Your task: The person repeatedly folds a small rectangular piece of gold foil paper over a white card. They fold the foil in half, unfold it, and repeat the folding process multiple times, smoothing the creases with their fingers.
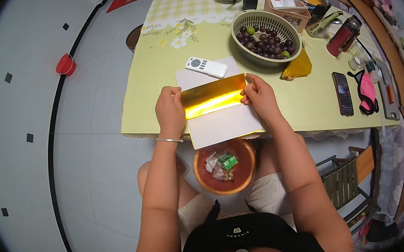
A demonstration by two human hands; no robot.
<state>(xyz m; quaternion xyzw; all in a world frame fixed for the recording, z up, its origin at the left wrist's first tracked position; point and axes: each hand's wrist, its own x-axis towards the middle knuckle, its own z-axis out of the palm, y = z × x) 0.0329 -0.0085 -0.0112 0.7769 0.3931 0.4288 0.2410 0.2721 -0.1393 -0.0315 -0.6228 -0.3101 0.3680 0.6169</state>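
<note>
A sheet of gold foil paper [215,105] is stretched between my hands at the table's front edge. Its far part is folded over, so a shiny gold band shows above the white underside, and the near part juts past the edge. My left hand [170,110] is closed on the left end of the fold, thumb on top. At the right end, my right hand [261,98] pinches the same sheet with bent fingers. Just beyond lies more pale paper [185,80], with a white remote control [206,67] resting partly on it.
A basket of grapes [238,46] stands beyond my right hand, with folded gold paper [299,66] beside it. Farther right are a phone [343,93], a pink-and-black eye mask [367,91] and a red flask [344,36]. Below the edge, a bin [200,176] holds litter between my knees.
</note>
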